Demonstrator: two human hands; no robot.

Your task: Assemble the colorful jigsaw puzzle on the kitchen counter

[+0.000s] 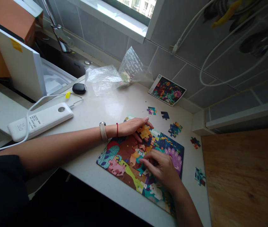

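Note:
A colourful jigsaw puzzle [126,157] lies on the white countertop, largely assembled. My left hand [136,127], with a watch and a red string at the wrist, rests over its upper edge and holds an orange-yellow puzzle piece [144,132] beneath curved fingers. Over the middle of the puzzle is my right hand [159,165], thumb and forefinger pinched close together; what they hold, if anything, is too small to make out. Loose pieces lie beyond the puzzle: a pink and teal one [151,110], a dark blue one [165,115] and a dark multicoloured one [175,129].
A picture card [167,90] leans near the tiled wall. Clear plastic bags [104,77] lie by the sink [60,60]. At left are a white power bank [41,121] with a cable and a black case [79,88]. More pieces [195,142] sit near the right edge.

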